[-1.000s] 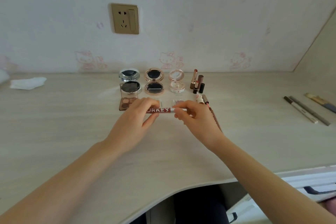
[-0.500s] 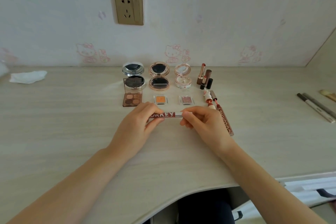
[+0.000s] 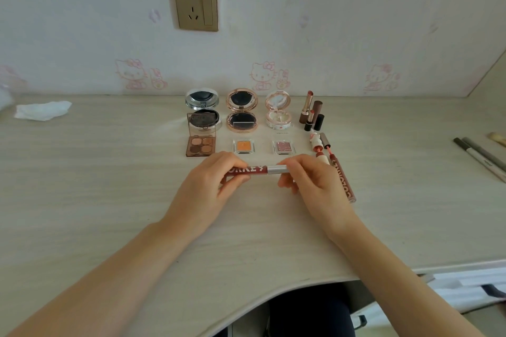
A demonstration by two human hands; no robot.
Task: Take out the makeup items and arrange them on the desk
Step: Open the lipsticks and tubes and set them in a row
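Note:
A dark red lip gloss tube with white letters and a silver cap is held level just above the desk. My left hand grips its red body and my right hand pinches the silver cap end. Behind it stand three open round compacts, a brown four-colour eyeshadow palette, an orange single shadow and a pink one. Upright lipsticks stand at the right of the row. A second red gloss tube lies by my right hand.
A crumpled white tissue lies at the far left. Two grey pencils and a brush tip lie at the right edge. A wall socket sits above. The curved desk front edge runs below my arms, with a drawer at lower right.
Both hands, still holding the gloss tube, have come toward me, uncovering the orange and pink shadows. The camera has tilted down a little.

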